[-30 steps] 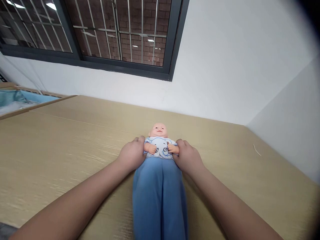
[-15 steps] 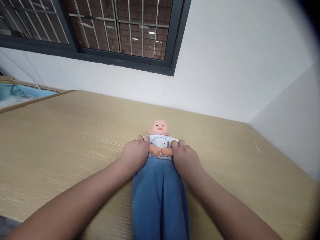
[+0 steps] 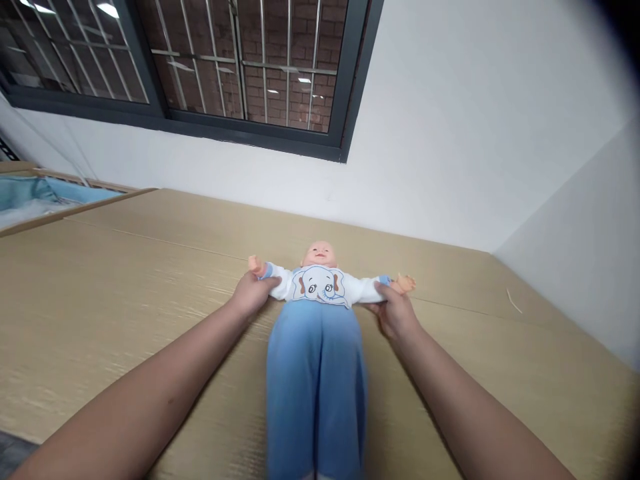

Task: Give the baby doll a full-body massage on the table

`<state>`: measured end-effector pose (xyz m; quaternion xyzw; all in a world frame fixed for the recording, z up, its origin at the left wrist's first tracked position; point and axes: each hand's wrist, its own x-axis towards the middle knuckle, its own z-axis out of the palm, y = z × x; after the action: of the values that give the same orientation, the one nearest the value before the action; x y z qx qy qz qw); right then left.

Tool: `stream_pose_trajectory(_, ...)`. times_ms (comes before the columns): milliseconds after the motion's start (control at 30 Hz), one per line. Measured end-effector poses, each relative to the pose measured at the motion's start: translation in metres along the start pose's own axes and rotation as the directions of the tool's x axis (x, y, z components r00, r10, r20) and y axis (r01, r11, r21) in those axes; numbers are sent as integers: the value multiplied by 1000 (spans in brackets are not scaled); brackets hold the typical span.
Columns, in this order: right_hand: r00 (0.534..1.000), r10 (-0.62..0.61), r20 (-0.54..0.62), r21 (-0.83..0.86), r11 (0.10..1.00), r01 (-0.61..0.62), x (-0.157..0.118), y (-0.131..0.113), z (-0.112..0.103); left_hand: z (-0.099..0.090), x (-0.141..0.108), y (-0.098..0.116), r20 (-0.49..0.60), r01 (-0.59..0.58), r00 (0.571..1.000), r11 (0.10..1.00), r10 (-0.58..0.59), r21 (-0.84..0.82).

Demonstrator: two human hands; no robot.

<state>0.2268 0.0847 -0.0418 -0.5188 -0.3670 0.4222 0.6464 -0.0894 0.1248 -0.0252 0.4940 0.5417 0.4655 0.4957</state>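
As the doll (image 3: pixel 320 285) lies face-up, left hand (image 3: pixel 253 293) and right hand (image 3: pixel 399 312) clasp its sleeves (image 3: pixel 366 291).

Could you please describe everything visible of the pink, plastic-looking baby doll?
The baby doll lies face up on the tan, wood-toned surface, its bald head toward the white wall. It wears a white fabric top with blue cuffs and an elephant-face design, and blue fabric trousers. Its arms spread sideways; the person's left hand grips one sleeve, the right hand the other. Feet cannot be made out.
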Motion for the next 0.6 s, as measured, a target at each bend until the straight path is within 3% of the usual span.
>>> stream_pose_trajectory(100,977,205,60,373,903,-212,5,7,0,3,11,-9,25,153,987,888,-158,-433)
stream_pose_trajectory(233,975,206,78,547,809,-215,8,10,-2,5,16,-10,41,201,972,732,-230,-651)
stream_pose_trajectory(400,989,121,88,574,805,-150,8,10,-1,5,15,-6,43,173,977,665,-207,-726)
stream_pose_trajectory(600,988,120,96,496,855,-152,11,12,-1,5,15,-6,48,170,982,738,-184,-653)
